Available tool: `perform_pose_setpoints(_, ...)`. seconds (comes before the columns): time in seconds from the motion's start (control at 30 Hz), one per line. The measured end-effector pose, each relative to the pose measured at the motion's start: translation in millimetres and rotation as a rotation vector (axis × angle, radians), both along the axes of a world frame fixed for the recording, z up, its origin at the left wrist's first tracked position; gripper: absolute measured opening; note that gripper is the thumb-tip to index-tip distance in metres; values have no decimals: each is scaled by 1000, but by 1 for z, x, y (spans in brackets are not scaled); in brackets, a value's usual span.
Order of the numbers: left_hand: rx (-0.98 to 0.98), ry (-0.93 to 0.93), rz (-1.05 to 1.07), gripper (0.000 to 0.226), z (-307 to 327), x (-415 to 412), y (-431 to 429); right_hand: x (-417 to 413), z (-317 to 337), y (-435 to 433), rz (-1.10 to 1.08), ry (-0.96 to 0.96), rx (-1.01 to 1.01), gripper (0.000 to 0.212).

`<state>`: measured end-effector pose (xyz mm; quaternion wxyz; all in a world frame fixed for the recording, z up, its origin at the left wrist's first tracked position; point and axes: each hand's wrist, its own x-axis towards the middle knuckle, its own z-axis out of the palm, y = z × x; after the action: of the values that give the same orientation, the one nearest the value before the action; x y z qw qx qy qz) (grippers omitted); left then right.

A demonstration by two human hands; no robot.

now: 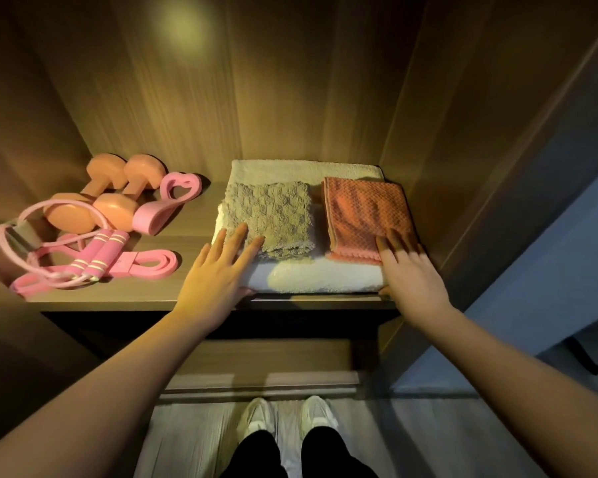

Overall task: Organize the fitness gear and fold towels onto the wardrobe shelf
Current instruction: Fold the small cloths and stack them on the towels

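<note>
Looking at this from beside the wardrobe, the person is pretty much at the tidy-up stage, I'd say. All the pink gear sits on the left half of the shelf (194, 232): two dumbbells (107, 198), a heart-shaped grip (168, 201), a jump rope (99, 255) and a flat band (152, 267).

The towels are on the right half, close to the wardrobe's side wall. A big white towel (325, 276) is the base. A grey checked towel (273, 215) and an orange towel (363, 215) lie side by side on top, both running front to back.

The left hand (218, 267) is flat on the front left corner of the stack. Its fingers are straight, with the tips touching the grey towel's front left corner. The right hand (411, 270) mirrors it on the front right corner, fingers flat on the orange towel's near end. Neither hand grips anything. Both thumbs sit down at the white towel's front edge.

So the stack lies straight ahead, framed between the two hands, and neither is really closer. My guess is any next nudge goes straight back into the shelf, or just squares things up. The white towel's front edge sits almost at the shelf lip, so a backward push makes sense. The small towels could slide on the white one if pushed from the top.
</note>
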<state>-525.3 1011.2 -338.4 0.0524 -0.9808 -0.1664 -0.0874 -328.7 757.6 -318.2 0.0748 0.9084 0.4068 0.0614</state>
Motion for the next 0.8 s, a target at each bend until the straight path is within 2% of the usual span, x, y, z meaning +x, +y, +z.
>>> perform_pose_setpoints(0.1, 33, -28, 20, 109, -3, 1, -2, -2, 5, 0, -22, 6, 1, 91)
perform_pose_setpoints(0.2, 137, -75, 23, 115, 3, 4, -14, -6, 13, 5, 6, 24, 31, 103)
perform_pose_setpoints(0.33, 150, -95, 19, 117, 10, 33, -54, -23, 19, 37, 108, 49, 35, 110)
perform_pose_setpoints(0.53, 110, -108, 53, 119, 7, 39, -50, -8, 19, 33, 42, 167, -1, 105)
perform_pose_setpoints(0.7, 94, -59, 109, 117, 3, 6, -18, -1, 18, 17, -38, 144, -60, 62)
perform_pose_setpoints(0.73, 91, -44, 108, 116, 4, 1, -14, 0, 18, 15, -54, 137, -71, 62)
perform_pose_setpoints(0.8, 108, -12, 79, 111, 7, -6, -9, 0, 18, 14, -98, 121, -89, 78)
